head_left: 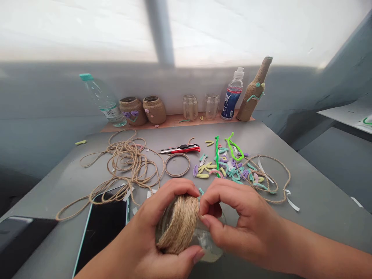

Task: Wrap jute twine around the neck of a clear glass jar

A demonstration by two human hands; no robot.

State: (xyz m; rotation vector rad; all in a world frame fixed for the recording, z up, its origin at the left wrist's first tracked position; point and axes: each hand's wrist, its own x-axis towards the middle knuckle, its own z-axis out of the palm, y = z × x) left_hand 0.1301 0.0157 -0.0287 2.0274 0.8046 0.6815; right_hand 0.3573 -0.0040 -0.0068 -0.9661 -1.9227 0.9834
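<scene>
My left hand is wrapped round a glass jar lying on its side, part covered in wound jute twine. My right hand pinches at the edge of the twine winding on the jar, fingers closed. Both hands are low at the near edge of the grey table. A loose tangle of jute twine lies on the table beyond my left hand. A heap of coloured pipe-cleaner pieces lies beyond my right hand.
A red box cutter and a twine ring lie mid-table. A phone lies near left, with a dark device beside it. At the back stand two bottles, twine-covered jars, two bare jars and a twine-wrapped bottle.
</scene>
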